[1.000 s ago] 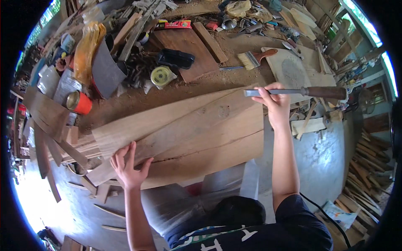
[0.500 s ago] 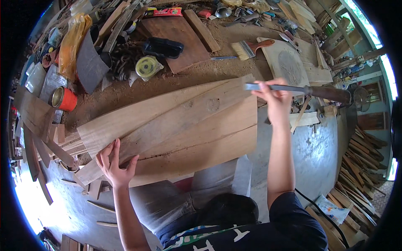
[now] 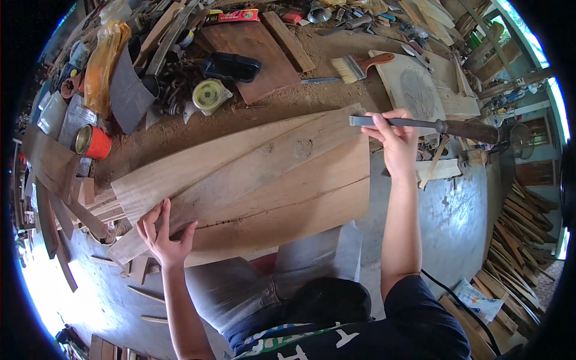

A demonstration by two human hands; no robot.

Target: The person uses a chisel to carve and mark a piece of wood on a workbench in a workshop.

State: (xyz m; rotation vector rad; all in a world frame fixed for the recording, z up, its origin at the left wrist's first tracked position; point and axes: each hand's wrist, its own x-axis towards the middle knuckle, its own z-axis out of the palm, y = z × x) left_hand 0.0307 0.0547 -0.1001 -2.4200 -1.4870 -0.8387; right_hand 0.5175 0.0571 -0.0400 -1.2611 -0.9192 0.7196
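A wide, cracked wooden board lies across my lap, its far edge leaning on a dusty workbench. My left hand rests flat with spread fingers on the board's near left corner. My right hand is shut on a long metal chisel with a dark wooden handle, held level over the board's far right corner, blade pointing left.
On the bench lie a paintbrush, a yellow tape roll, a red can, a dark plank, a round-carved wooden panel and scattered tools. Wood offcuts pile up at the left and on the floor at the right.
The view has shifted upward, so the board sits lower in frame. My left hand slid down toward the board's near left corner. The right hand keeps its hold on the chisel.
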